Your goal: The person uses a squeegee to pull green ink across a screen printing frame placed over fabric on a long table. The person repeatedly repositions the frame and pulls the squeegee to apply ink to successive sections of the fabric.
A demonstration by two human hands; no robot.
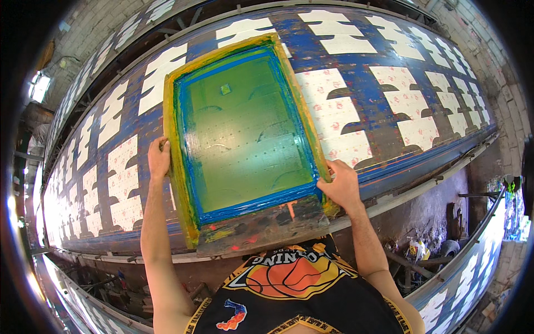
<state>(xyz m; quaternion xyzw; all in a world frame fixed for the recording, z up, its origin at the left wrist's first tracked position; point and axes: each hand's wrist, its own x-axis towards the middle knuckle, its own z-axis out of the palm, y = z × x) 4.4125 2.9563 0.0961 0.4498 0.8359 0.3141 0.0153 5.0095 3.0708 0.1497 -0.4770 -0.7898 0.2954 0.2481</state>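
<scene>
A screen printing frame (239, 128) with green mesh, yellow outer edges and blue inner borders lies at a slight slant over a long printing table (364, 175), its near end a paint-stained strip. My left hand (159, 156) grips the frame's left side with curled fingers. My right hand (342, 183) holds the right side near the lower corner, thumb at the blue border. White cut fabric pieces (397, 108) lie in rows on the blue-stained table, some with small pink prints. Whatever is directly under the frame is mostly hidden.
Another table with white pieces (464, 273) runs behind me at lower right, and one (125, 28) beyond the far edge. Metal rails (411, 195) edge the table. Assorted clutter (417, 250) sits below at right. A block wall (83, 39) stands at upper left.
</scene>
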